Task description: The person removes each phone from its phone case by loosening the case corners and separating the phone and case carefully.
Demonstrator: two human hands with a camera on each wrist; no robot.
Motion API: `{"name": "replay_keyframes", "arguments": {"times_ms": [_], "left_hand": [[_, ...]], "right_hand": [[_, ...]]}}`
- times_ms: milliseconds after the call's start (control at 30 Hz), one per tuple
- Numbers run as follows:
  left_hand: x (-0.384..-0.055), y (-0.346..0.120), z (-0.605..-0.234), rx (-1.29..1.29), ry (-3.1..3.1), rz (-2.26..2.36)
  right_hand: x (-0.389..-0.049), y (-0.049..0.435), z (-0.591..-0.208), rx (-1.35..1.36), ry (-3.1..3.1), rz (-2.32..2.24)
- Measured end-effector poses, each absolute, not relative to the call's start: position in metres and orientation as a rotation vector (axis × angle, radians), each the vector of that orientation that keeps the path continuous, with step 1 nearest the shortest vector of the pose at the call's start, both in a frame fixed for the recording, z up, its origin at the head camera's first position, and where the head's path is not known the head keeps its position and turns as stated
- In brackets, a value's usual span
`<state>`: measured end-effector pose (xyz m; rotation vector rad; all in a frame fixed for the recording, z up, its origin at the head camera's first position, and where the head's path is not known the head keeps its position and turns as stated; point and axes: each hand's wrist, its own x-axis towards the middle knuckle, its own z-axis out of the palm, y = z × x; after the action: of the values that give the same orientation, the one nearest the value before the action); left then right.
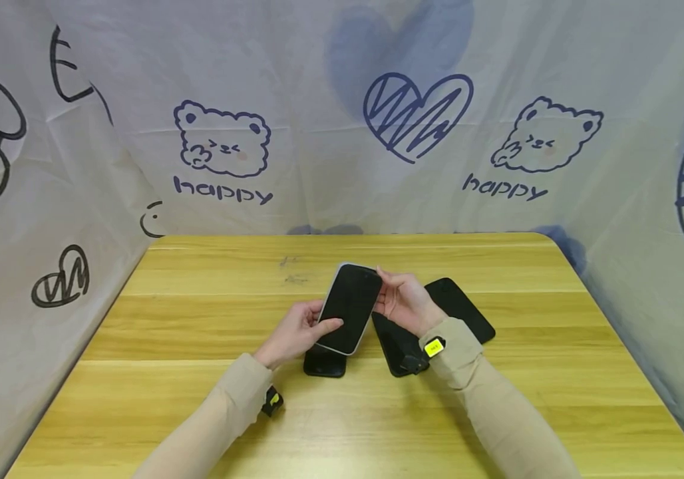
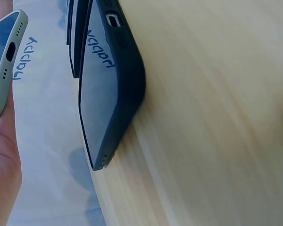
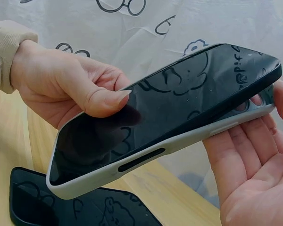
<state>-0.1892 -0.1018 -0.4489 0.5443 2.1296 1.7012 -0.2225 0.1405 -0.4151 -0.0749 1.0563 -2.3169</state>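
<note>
A smartphone with a dark screen is held up over the table, in a pale grey phone case. In the right wrist view, the phone's far end stands tilted up out of the case, while its near end sits inside. My left hand grips the near end, thumb pressed on the screen and fingers round the side. At the far end, my right hand holds the case, with fingers beneath it and thumb at the corner. Under the held phone, a black phone lies on the table.
Right of the held phone, a black phone lies partly under my right wrist. Another black phone is just beyond it. All rest on the wooden table, with a drawn-on white cloth hanging behind and at the sides.
</note>
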Motion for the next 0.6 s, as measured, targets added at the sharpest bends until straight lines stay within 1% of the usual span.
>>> {"name": "replay_keyframes", "arguments": {"times_ms": [400, 600], "left_hand": [[-0.186, -0.093, -0.448, 0.508, 2.104, 1.764], [-0.186, -0.090, -0.451, 0.480, 2.140, 1.818]], "right_hand": [[-0.225, 0.140, -0.416, -0.012, 1.048, -2.345], [-0.224, 0.139, -0.415, -0.038, 1.065, -2.353]]}}
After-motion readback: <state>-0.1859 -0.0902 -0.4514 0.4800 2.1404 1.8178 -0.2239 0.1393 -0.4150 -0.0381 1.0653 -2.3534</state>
